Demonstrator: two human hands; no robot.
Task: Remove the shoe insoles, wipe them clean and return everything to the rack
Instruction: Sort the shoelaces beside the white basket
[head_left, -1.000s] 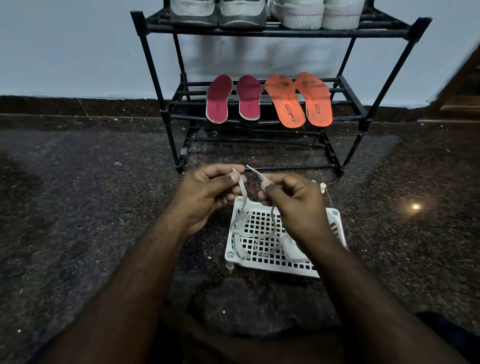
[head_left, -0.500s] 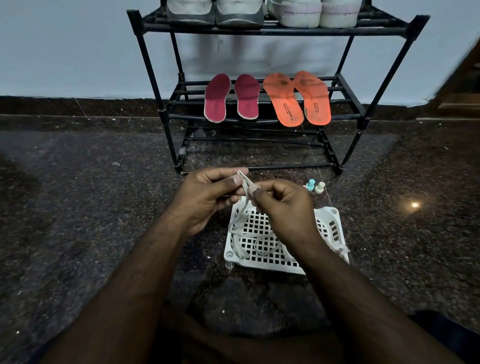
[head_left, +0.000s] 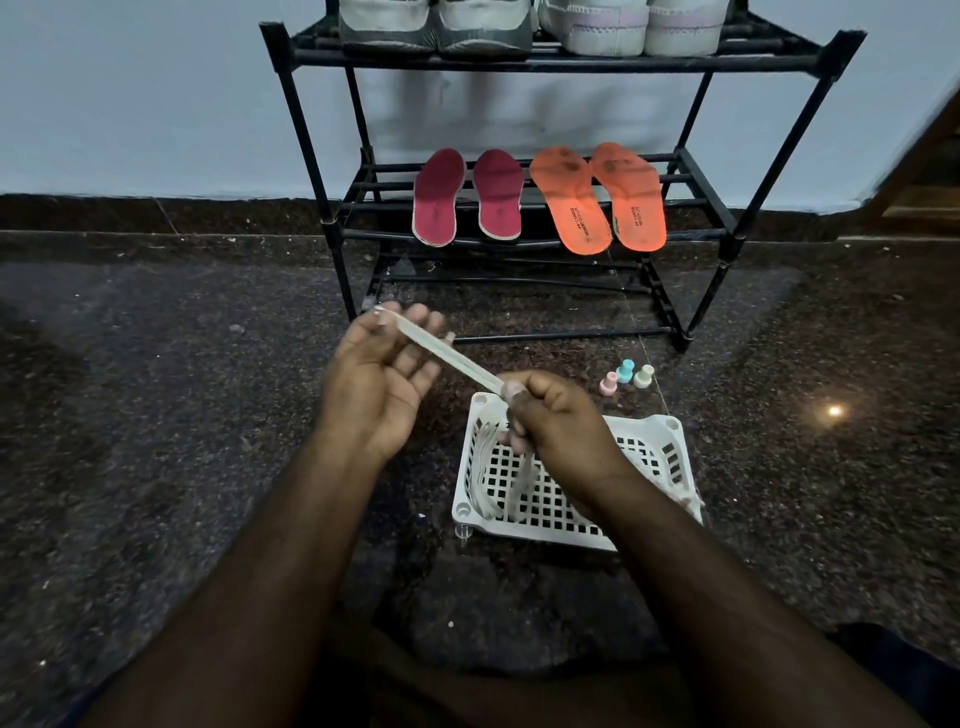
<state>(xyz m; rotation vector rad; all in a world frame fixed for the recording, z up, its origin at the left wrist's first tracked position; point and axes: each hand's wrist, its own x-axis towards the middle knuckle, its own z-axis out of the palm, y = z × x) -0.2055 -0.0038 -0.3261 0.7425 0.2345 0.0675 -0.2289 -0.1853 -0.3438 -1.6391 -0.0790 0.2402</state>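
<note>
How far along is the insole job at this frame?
Done: four insoles lie on the rack, shoes on top. In hand: left hand and right hand stretch a lace above the basket. Left: laces; wiping can't be judged.

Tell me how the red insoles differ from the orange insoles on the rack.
The red insoles are shorter and narrower; the orange insoles are longer and wider. The red pair has a pale edge, while the orange pair is one colour to the edge. Black print shows near the heels of the orange pair; on the red pair only a faint mark shows. The red pair lies left, the orange pair right. Both pairs lie side by side on the middle shelf of the rack.
</note>
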